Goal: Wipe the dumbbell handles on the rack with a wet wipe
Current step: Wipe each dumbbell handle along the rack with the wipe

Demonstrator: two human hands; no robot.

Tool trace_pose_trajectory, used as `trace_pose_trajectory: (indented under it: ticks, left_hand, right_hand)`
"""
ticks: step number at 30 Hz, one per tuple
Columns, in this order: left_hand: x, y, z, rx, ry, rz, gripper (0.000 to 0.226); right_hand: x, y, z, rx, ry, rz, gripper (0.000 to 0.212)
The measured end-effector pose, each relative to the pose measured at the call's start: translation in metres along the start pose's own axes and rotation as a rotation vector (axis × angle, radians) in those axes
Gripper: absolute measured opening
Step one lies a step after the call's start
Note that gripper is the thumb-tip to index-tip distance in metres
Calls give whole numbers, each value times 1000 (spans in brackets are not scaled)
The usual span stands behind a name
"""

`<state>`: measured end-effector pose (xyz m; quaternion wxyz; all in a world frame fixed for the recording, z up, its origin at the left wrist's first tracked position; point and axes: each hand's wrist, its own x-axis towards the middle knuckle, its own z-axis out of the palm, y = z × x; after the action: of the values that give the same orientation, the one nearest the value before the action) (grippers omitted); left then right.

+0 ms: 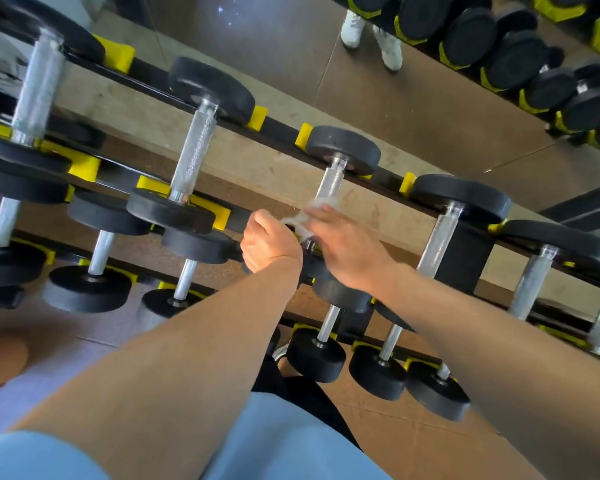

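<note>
Two hands over the top tier of the rack (278,128), mine. Left hand (269,242): clenched in a fist, pinching one end of the wet wipe (307,216). Right hand (347,245): fingers stretched out flat, pressing the other part of the wipe onto the lower end of a knurled dumbbell handle (330,183). Wipe: white, crumpled, blurred, stretched between both hands, touching the handle. Neighbouring dumbbells (193,157) sit in yellow cradles (84,166) on either side, black heads, bare steel grips; lower tiers beneath my forearms
</note>
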<state>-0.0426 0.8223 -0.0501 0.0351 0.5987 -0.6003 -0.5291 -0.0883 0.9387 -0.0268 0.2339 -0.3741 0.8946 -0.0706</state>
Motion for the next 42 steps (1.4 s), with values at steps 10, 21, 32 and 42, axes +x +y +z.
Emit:
trace_pose_trajectory:
  ticks: [10,21,32,42]
  left_hand:
    - [2,-4,1,64,-19,43,47]
    - [36,23,-13,977,-585,490,92]
    - [36,43,-12,1199,-760,854,39]
    - [52,61,-19,1279,-974,688,18]
  right_hand:
    - [-20,-14,-28,1094,289,773,14]
    - [-51,-24,-13,882,464,715,24]
    - [-85,-26,-3,882,484,730,32]
    - [-94,-32,-3,897,494,692,31]
